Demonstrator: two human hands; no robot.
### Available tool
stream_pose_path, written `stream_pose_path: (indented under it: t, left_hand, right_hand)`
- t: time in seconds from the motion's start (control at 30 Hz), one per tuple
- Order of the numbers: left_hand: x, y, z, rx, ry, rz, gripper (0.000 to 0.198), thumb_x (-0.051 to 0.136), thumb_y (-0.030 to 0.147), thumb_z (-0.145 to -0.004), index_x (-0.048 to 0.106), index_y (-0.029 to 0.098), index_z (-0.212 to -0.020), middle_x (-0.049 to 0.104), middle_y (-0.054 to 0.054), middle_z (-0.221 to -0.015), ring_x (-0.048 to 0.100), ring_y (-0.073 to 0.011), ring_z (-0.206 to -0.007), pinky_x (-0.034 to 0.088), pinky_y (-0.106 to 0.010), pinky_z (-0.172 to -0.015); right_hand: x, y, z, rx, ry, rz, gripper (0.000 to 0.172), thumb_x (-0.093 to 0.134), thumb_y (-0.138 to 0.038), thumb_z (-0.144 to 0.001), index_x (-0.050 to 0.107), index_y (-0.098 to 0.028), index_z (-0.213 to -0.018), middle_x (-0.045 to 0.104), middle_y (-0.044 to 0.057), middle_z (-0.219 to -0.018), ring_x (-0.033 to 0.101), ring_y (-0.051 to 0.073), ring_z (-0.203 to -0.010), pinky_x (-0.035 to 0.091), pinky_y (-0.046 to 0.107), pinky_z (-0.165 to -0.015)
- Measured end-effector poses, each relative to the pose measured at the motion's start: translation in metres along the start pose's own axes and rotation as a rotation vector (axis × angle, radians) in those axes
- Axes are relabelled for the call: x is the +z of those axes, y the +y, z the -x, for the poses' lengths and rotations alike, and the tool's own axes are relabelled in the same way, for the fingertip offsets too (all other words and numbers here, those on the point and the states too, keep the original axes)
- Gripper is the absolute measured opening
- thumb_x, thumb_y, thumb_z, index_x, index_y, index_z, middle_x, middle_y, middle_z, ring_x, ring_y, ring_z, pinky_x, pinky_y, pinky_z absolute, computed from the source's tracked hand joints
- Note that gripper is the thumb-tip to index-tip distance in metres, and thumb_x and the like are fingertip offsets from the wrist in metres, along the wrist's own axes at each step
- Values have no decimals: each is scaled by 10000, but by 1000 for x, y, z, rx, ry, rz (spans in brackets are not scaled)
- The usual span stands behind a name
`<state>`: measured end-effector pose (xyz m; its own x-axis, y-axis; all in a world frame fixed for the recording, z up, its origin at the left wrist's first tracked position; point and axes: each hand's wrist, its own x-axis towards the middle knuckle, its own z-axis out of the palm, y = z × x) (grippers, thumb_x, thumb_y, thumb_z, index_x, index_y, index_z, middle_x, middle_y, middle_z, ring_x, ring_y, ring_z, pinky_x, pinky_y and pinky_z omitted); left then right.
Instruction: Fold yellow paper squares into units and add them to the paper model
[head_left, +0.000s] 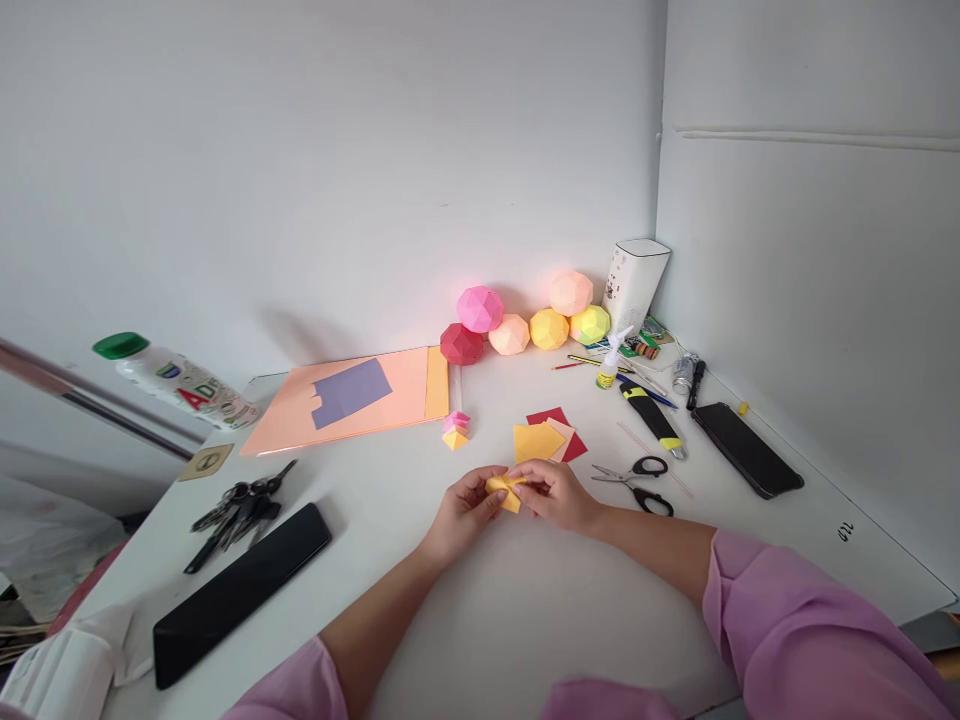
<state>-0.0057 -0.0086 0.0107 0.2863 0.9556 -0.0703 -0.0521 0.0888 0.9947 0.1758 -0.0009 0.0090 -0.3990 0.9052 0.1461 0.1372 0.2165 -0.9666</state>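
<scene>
Between my two hands is a small piece of folded yellow paper (511,499), held above the white table. My left hand (474,505) pinches its left side, and my right hand (555,495) grips its right side with the fingertips. Just beyond my hands lie loose paper squares: a yellow one (536,441), a peach one (564,436) and a red one (576,447). A small stack of folded pink and yellow paper pieces (456,430) sits to their left. Scissors (649,487) with black handles rest partly spread beside my right hand.
Faceted paper balls (549,328) line the back wall. A glue bottle (609,366), a box cutter (652,420) and a black phone (748,449) lie at right. Coloured sheets (405,385), keys (241,505), a long black case (244,595) and a white bottle (176,382) are at left.
</scene>
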Motion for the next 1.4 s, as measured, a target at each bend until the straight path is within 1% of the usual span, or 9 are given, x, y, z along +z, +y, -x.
stream_pose_path:
  t: [0.33, 0.5, 0.67, 0.8, 0.9, 1.0, 1.1, 1.23, 1.4]
  left_hand:
    - [0, 0, 0, 7, -6, -29, 343, 655, 395, -725, 603, 171, -980, 598, -9, -732, 536, -109, -630, 477, -241, -580]
    - [0, 1, 0, -4, 5, -6, 347, 671, 384, -714, 603, 172, -980, 612, -14, -753, 563, -125, -672, 492, -258, -613]
    - [-1, 1, 0, -20, -35, 22, 337, 670, 379, -721, 597, 169, -973, 611, -24, -792, 553, -118, -646, 507, -298, -648]
    - [-1, -1, -1, 68, -96, 26, 222, 639, 339, -762, 594, 186, -917, 569, -29, -866, 549, -118, -699, 498, -285, -660]
    - [-2, -4, -3, 147, -84, -22, 163, 637, 322, -762, 597, 194, -855, 502, -38, -959, 533, -108, -699, 480, -248, -589]
    - [-2, -4, -3, 135, -90, -44, 148, 631, 312, -766, 589, 194, -845, 467, -45, -1056, 526, -90, -683, 470, -242, -580]
    - [-1, -2, -2, 114, -115, -28, 134, 608, 301, -790, 557, 186, -835, 515, -22, -926, 524, -100, -694, 449, -236, -600]
    - [0, 0, 0, 40, -88, -9, 164, 599, 324, -797, 520, 180, -800, 495, 31, -694, 471, -86, -593, 397, -215, -544]
    - [0, 0, 0, 91, -78, -50, 168, 583, 339, -806, 552, 183, -859, 523, 12, -736, 477, -90, -571, 403, -232, -540]
  right_hand:
    - [0, -1, 0, 1, 2, 19, 186, 540, -308, -829, 581, -170, -947, 617, 14, -731, 514, 70, -458, 453, 204, -464]
    - [1, 2, 0, -12, 6, -22, 188, 532, -332, -841, 564, -174, -937, 598, -2, -683, 512, 76, -465, 453, 207, -464]
    - [1, 0, 0, -15, 28, -13, 193, 533, -343, -843, 572, -165, -905, 601, 6, -705, 522, 79, -474, 453, 214, -471]
    - [0, -3, 0, -12, 17, 20, 187, 537, -336, -843, 596, -160, -862, 597, 5, -690, 526, 80, -480, 443, 211, -474]
    - [-1, -4, 0, -20, 16, 38, 182, 542, -328, -839, 606, -157, -842, 580, -6, -657, 520, 79, -476, 433, 208, -474]
    - [-1, -5, 0, -24, 15, 46, 182, 544, -324, -836, 611, -155, -831, 572, -10, -637, 513, 79, -473, 425, 206, -473]
    - [0, -5, 0, -31, 12, 43, 183, 538, -322, -835, 613, -154, -842, 557, -16, -615, 495, 75, -468, 415, 200, -462]
    - [2, -3, -1, -91, 15, 72, 216, 625, -293, -759, 604, -161, -929, 551, -24, -629, 478, 74, -489, 413, 189, -460]
    - [3, -2, -2, -186, 59, 185, 189, 608, -250, -758, 611, -175, -931, 595, 20, -776, 472, 73, -523, 430, 196, -476]
